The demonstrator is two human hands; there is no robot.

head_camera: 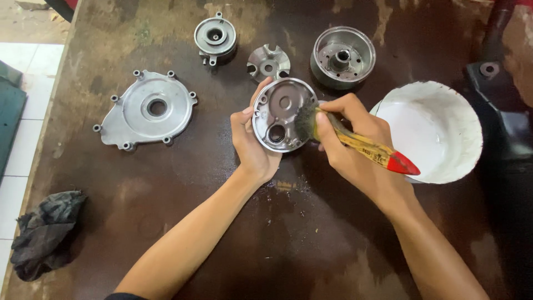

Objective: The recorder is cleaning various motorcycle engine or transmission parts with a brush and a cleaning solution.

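Worktop (166, 222): dark, stained board; a wet patch glistens just below the hands, toward the near edge.
White basin (444, 111): at the right edge, just beside the right hand, its inside pale; whether liquid stands in it I cannot tell.
Large flat cover (147, 108): grey metal with bolt ears, lying flat toward the left edge, well apart from the hands and looking dull and dry.
Dark rag (44, 233): crumpled at the near left corner, untouched.
Drum-shaped part (342, 56): near the far edge, beside the basin.
Small round housing (215, 36): at the far edge, centre-left.
Small slotted disc (268, 62): between the housing and the drum, just above the held piece.
Round cover (277, 108): tilted up off the middle of the worktop, hollow side toward the brush.
Left hand (252, 147): closed around the round cover's left rim.
Right hand (350, 139): gripping the brush handle.
Brush (355, 141): wooden handle, red tip, bristles pressed on the cover's inner face.
Progress: by my judgement scrubbing is midway on this one piece; the four parts lying flat show no sign of handling.
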